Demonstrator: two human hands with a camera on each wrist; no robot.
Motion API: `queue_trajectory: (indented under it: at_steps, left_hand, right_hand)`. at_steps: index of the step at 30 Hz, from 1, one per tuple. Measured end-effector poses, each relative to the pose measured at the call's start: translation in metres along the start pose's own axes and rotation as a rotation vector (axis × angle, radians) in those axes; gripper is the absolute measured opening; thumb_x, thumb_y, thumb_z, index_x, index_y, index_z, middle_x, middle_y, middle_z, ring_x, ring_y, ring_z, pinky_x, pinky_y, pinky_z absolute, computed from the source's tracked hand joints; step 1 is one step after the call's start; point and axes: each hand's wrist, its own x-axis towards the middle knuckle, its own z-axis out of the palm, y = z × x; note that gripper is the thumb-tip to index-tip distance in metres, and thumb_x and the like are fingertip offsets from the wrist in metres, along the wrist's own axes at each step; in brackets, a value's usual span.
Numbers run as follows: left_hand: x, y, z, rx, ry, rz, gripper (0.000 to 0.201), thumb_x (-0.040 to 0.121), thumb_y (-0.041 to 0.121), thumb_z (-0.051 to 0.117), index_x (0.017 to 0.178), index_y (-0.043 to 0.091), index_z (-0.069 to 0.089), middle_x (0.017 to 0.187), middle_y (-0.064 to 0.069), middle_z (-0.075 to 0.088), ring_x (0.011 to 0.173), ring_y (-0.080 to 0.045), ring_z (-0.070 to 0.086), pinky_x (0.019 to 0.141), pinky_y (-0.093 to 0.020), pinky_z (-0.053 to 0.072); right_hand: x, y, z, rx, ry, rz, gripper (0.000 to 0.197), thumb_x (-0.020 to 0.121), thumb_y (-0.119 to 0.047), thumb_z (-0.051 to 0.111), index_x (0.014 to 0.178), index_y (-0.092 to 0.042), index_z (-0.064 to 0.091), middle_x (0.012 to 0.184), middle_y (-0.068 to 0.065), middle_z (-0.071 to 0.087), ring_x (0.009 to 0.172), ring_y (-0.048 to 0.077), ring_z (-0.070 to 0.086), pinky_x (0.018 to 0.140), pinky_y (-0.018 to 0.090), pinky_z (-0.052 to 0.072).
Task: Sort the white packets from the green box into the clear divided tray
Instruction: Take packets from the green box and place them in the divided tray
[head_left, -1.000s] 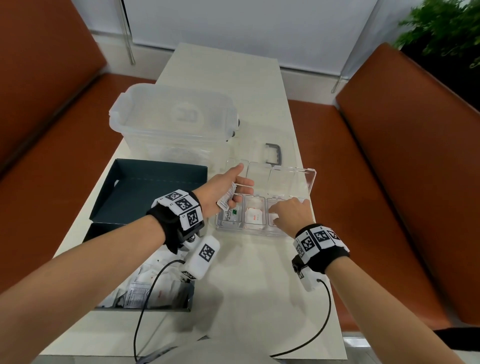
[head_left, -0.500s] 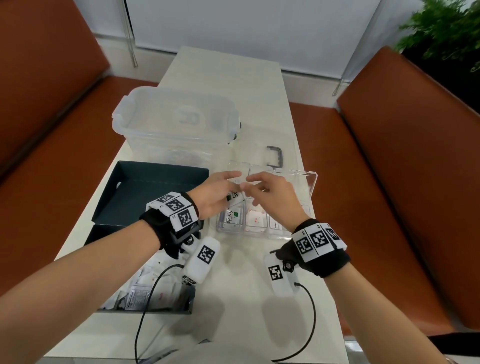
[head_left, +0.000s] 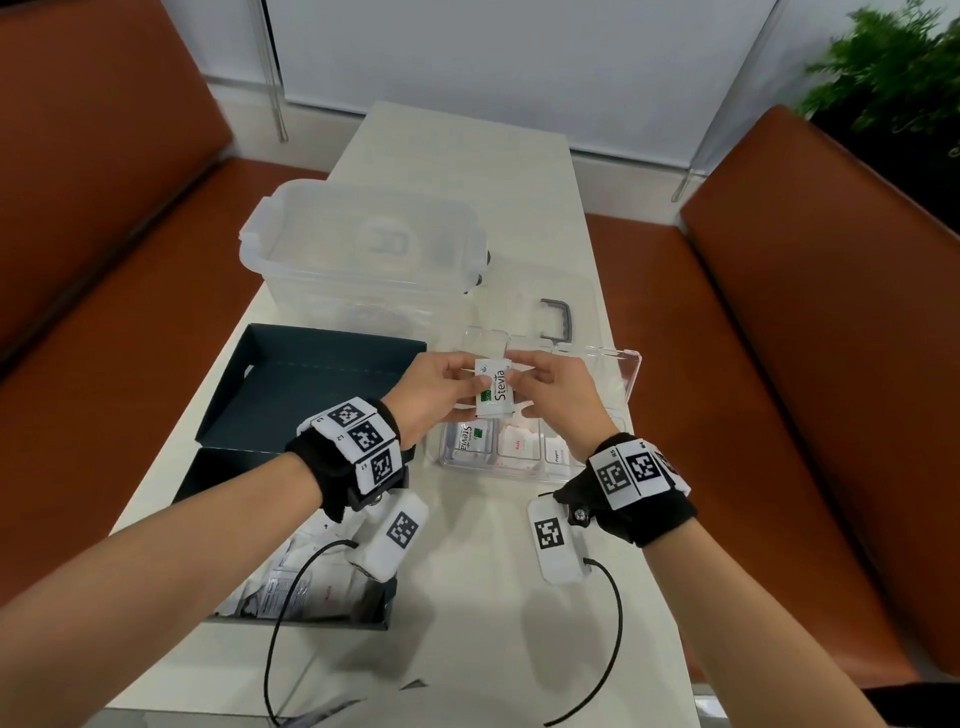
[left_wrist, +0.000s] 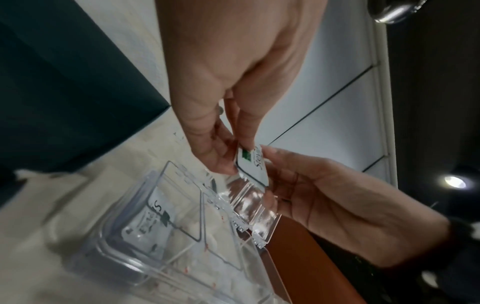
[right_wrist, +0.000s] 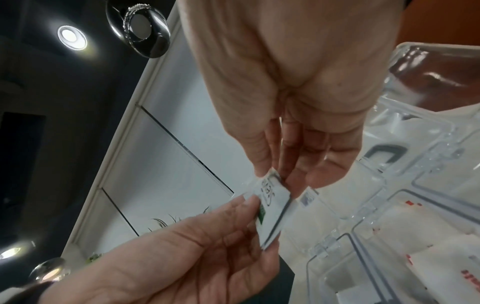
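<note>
Over the clear divided tray (head_left: 631, 382), both hands hold up one white Stevia packet (head_left: 496, 389) between them. My left hand (head_left: 466, 382) pinches its left edge and my right hand (head_left: 523, 383) pinches its right edge. The left wrist view shows the packet (left_wrist: 255, 167) held by the left hand's fingertips (left_wrist: 226, 162). In the right wrist view the right hand's fingers (right_wrist: 291, 172) pinch its top corner (right_wrist: 272, 205). The tray's front compartments hold another Stevia packet (head_left: 470, 439) and red-printed packets (head_left: 519, 441). More white packets lie in the green box (head_left: 385, 610) under my left forearm.
The green box's lid (head_left: 311, 384) lies open side up left of the tray. A large clear lidded tub (head_left: 363, 244) stands behind it. A clear lid with a grey handle (head_left: 557, 314) lies behind the tray. Brown benches flank the narrow white table (head_left: 498, 597).
My right hand left the tray's front right compartment, rose and moved left to meet the left hand. The packet the left hand held is now turned face up and pinched by both hands.
</note>
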Motion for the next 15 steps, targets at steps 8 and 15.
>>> queue_trajectory:
  at_steps: [8,15]
  left_hand:
    - [0.003,-0.004,-0.005,0.216,0.082,0.045,0.024,0.094,0.016,0.061,0.116,0.008,0.064,0.102,-0.005,0.069,0.088,-0.015,0.067,0.079,-0.029,0.057]
    - [0.003,-0.006,-0.023,0.232,0.160,0.018,0.015,0.097,0.016,0.055,0.108,0.016,0.066,0.104,0.002,0.065,0.083,-0.008,0.066,0.070,-0.020,0.053]
  right_hand:
    - [0.020,-0.002,0.006,-0.260,0.053,-0.091,0.012,0.083,-0.013,0.070,0.094,-0.014,0.076,0.085,0.000,0.073,0.077,0.005,0.064,0.079,0.016,0.050]
    - [0.015,0.018,0.042,-0.530,0.041,0.041,0.012,0.087,-0.023,0.063,0.091,-0.025,0.074,0.093,-0.002,0.072,0.097,0.020,0.063,0.095,0.045,0.045]
